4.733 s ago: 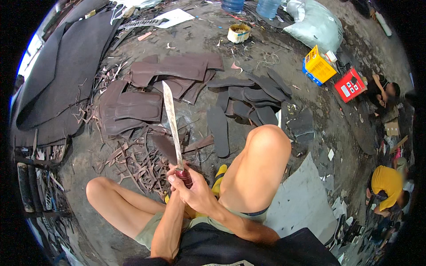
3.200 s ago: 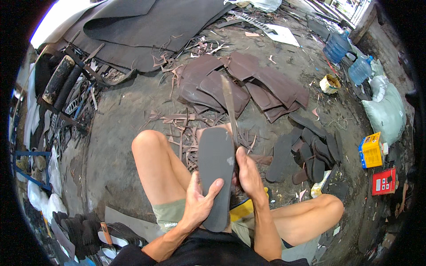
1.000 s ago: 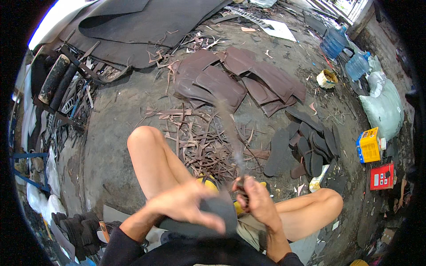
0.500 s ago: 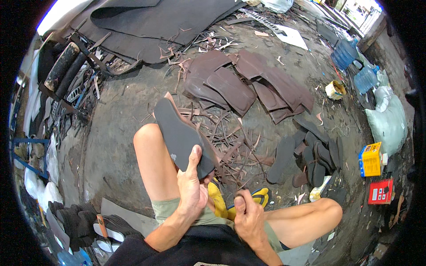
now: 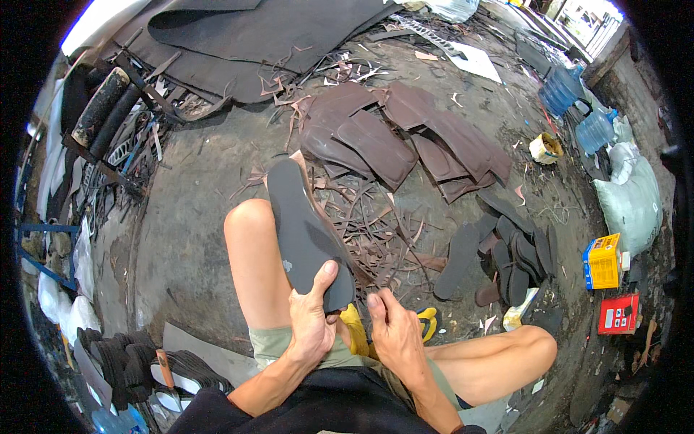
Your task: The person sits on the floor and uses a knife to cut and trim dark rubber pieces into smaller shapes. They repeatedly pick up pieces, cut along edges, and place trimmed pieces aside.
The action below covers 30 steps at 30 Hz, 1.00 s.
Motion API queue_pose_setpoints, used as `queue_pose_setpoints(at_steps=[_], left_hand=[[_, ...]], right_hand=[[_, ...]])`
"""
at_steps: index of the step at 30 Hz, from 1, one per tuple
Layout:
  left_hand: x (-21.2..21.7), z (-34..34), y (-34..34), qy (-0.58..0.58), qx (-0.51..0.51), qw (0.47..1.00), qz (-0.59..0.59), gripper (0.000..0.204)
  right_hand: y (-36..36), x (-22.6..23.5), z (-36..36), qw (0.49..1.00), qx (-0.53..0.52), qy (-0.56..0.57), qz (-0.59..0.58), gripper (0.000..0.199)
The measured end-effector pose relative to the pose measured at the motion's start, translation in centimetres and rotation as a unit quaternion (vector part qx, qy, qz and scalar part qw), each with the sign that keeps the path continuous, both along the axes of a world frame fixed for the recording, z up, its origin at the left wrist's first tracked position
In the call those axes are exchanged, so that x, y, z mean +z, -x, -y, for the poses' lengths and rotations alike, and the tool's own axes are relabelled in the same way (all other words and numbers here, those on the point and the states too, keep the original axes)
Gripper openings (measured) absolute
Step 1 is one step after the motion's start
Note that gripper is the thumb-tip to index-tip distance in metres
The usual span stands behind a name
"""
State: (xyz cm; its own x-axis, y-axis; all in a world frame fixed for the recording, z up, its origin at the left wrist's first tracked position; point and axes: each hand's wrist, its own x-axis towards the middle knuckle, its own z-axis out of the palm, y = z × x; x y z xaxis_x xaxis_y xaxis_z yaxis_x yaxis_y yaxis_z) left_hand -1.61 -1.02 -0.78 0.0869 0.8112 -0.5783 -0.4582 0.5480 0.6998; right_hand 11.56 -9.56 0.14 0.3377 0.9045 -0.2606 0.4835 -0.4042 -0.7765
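Note:
My left hand (image 5: 312, 318) grips the heel end of a dark grey shoe sole (image 5: 302, 217), with the thumb pressed on its flat face. A brown sheet edge shows along the sole's right side. The sole stands tilted over my left knee, its toe pointing away. Close to the heel, my right hand (image 5: 396, 333) is closed, thumb against bent fingers. Whatever it holds is hidden. Beyond the sole lies a heap of thin brown trimmings (image 5: 376, 231). Yellow sandals (image 5: 426, 322) show between my legs.
Brown moulded sheets (image 5: 376, 145) lie stacked ahead. Several cut dark soles (image 5: 459, 260) are piled at the right, near a yellow box (image 5: 603, 262) and a red box (image 5: 619, 315). A large black sheet (image 5: 238, 50) covers the far left floor. A metal frame (image 5: 108, 123) stands left.
The sole and my left hand have shifted slightly right and nearer to me. My right hand has risen and moved left, closer to the heel.

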Motion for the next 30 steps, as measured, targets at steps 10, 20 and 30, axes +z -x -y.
queue_pose_setpoints(at_steps=[10, 20, 30], left_hand=[[0.4, 0.1, 2.3, 0.019, -0.043, 0.999, 0.014, 0.033], [1.6, -0.2, 5.3, 0.08, -0.115, 0.989, 0.043, 0.031], [0.7, 5.9, 4.0, 0.021, -0.235, 0.972, -0.01, 0.04]], right_hand=[[-0.1, 0.4, -6.3, 0.996, 0.031, -0.016, -0.086, 0.051], [-0.3, -3.9, -5.1, 0.998, 0.043, -0.011, -0.052, 0.05], [-6.0, -6.0, -10.4, 0.895, -0.038, 0.031, -0.444, 0.059]])
